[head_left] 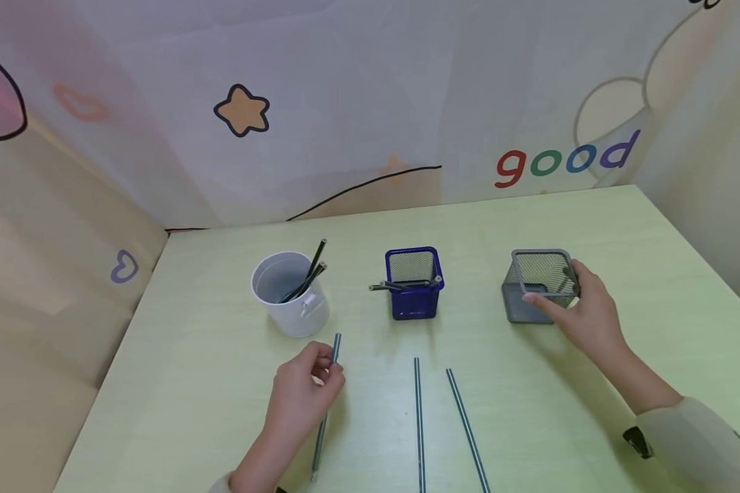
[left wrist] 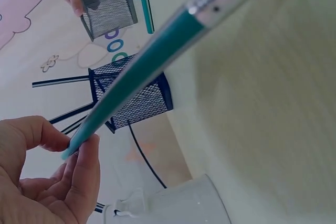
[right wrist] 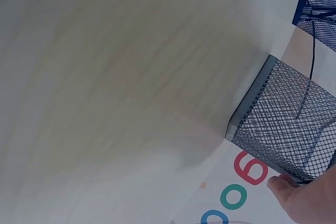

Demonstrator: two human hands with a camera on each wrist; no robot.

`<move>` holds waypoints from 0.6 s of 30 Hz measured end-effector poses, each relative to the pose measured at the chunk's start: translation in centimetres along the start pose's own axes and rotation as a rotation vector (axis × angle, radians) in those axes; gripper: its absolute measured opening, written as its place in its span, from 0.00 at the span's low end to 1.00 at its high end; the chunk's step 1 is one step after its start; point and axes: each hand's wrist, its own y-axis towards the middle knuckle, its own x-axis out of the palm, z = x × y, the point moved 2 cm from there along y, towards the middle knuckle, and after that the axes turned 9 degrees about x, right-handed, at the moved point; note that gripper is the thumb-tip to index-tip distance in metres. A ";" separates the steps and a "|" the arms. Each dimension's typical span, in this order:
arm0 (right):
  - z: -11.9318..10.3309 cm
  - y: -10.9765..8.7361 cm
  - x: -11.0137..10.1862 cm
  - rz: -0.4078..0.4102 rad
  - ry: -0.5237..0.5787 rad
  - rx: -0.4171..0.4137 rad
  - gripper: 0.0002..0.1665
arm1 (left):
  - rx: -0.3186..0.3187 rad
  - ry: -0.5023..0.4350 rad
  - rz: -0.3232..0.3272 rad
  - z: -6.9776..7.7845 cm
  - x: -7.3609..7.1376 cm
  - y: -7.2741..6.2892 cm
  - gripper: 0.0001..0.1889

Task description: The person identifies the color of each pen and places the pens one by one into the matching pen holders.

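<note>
While two pencils (head_left: 418, 418) lie on the surface (head_left: 191, 383), left hand (head_left: 302, 390) pinching a teal pencil (left wrist: 136, 83) — near a white mug (head_left: 299, 316) of dark pencils (head_left: 318, 256) — right hand (head_left: 592, 318) gripping a grey mesh holder (head_left: 527, 311), blue mesh holder (head_left: 414, 305) between mug and grey holder.

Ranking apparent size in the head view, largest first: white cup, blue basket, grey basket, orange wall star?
1. White cup and grey basket: too alike to rank
2. Blue basket
3. Orange wall star
</note>
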 end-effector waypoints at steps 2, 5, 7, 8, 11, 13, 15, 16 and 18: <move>0.0 0.0 0.1 -0.001 0.001 -0.001 0.49 | 0.020 -0.010 0.036 0.3 -0.2 -0.1 0.06; 0.0 0.0 0.1 -0.003 0.001 0.000 0.49 | 0.048 -0.023 0.077 0.6 -0.5 -0.2 0.07; 0.0 0.0 0.1 -0.001 -0.001 0.003 0.50 | 0.067 -0.016 0.096 0.8 -0.6 -0.2 0.08; 0.0 0.0 0.1 0.000 -0.002 0.004 0.50 | 0.073 -0.012 0.104 0.9 -0.7 -0.2 0.08; -0.1 -0.1 0.1 0.002 -0.004 0.011 0.51 | 0.100 0.003 0.128 1.1 -0.8 -0.3 0.08; -0.1 -0.1 0.1 0.002 -0.005 0.015 0.51 | 0.124 -0.005 0.147 1.1 -0.8 -0.4 0.08; -0.1 -0.1 0.1 0.002 -0.004 0.017 0.51 | 0.155 -0.020 0.167 1.1 -0.9 -0.5 0.08; -0.1 -0.1 0.1 0.002 -0.004 0.018 0.51 | 0.171 -0.032 0.178 1.2 -0.9 -0.5 0.09; -0.1 -0.1 0.1 0.001 -0.007 0.020 0.51 | 0.202 -0.053 0.194 1.2 -1.0 -0.5 0.09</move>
